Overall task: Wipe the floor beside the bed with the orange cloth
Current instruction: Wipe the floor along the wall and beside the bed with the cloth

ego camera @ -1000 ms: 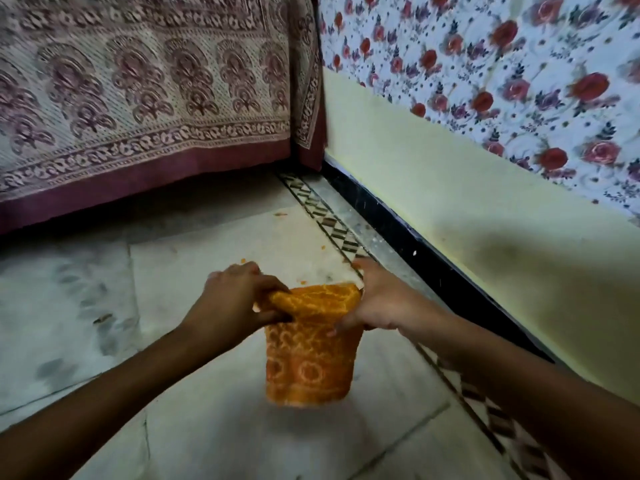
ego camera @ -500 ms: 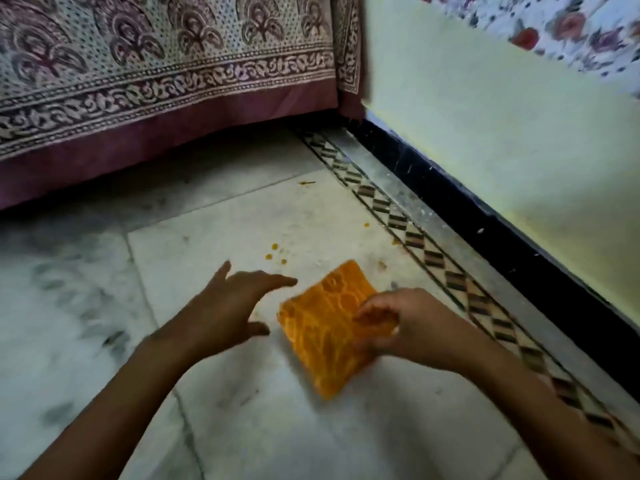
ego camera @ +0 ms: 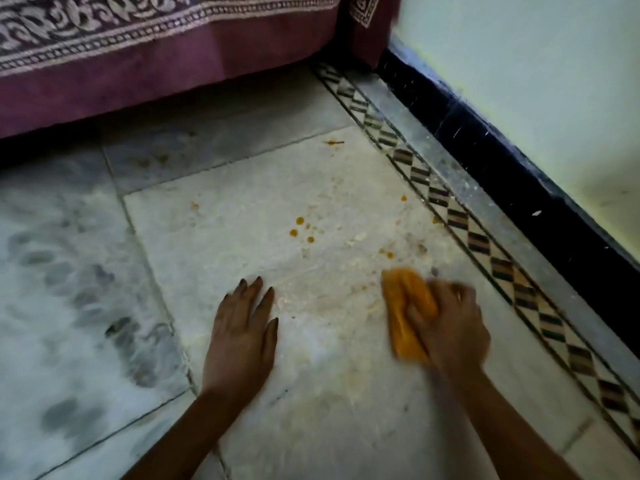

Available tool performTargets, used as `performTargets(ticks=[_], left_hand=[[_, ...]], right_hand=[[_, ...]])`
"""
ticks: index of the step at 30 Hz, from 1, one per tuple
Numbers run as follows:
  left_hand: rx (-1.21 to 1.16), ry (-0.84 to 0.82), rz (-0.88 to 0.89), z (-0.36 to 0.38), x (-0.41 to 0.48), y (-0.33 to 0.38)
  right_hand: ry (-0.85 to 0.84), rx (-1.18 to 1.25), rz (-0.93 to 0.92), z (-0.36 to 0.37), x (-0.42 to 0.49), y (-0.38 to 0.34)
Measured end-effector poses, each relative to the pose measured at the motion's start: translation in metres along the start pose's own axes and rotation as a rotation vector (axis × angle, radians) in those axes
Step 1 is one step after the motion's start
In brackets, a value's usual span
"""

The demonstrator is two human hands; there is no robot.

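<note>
Floor (ego camera: 225, 209): pale marble slabs with grey veining are filling most of the view, the joints between them showing as dark lines.

Bed (ego camera: 138, 64): it is running along the top edge, and its maroon cover with a printed pale border is hanging down close to the floor.

Wall (ego camera: 536, 81): it is standing at the right, with a black skirting (ego camera: 502, 168) at its foot. A diamond-patterned border strip (ego camera: 460, 220) is running in the floor just beside the skirting.

Left hand (ego camera: 242, 341): it is resting palm-down on the pale slab, its fingers (ego camera: 254, 294) lying straight and slightly spread, holding nothing.

Right hand (ego camera: 450, 327): it is pressing down on the orange cloth (ego camera: 405, 306), its fingers (ego camera: 419, 317) curling over the cloth's top and gripping it. Hand and cloth are both showing blurred.

Orange cloth: bunched into a narrow fold, it is lying on the floor under the right hand, between the left hand and the border strip, and well apart from the bed.

Orange spots (ego camera: 299, 220): a few small drops are sitting on the slab beyond the two hands. A thin orange streak (ego camera: 334, 142) is lying nearer the bed.
</note>
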State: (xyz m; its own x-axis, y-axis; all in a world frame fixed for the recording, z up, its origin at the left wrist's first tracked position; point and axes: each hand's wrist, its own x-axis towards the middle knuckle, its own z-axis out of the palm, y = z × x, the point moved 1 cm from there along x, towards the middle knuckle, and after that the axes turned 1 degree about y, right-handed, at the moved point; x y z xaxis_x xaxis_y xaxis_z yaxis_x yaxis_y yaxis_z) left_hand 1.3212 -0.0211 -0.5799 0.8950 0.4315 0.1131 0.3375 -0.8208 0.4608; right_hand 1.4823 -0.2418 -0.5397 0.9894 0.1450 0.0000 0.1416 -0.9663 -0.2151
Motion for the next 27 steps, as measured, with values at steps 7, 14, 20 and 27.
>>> performTargets(ticks=[7,14,20,27], left_hand=[[-0.043,0.036,-0.042,-0.004,0.002,0.004],[-0.049,0.069,-0.041,-0.002,0.002,0.006],[-0.058,0.064,-0.056,-0.001,0.003,0.006],[-0.045,0.051,-0.021,-0.002,0.001,0.004]], right_hand=[[-0.087,0.133,-0.458,0.017,-0.070,-0.047],[0.069,-0.030,-0.072,0.004,0.031,0.034],[0.024,0.013,-0.249,0.035,0.041,-0.087],[-0.039,0.045,-0.293,-0.003,-0.035,0.058]])
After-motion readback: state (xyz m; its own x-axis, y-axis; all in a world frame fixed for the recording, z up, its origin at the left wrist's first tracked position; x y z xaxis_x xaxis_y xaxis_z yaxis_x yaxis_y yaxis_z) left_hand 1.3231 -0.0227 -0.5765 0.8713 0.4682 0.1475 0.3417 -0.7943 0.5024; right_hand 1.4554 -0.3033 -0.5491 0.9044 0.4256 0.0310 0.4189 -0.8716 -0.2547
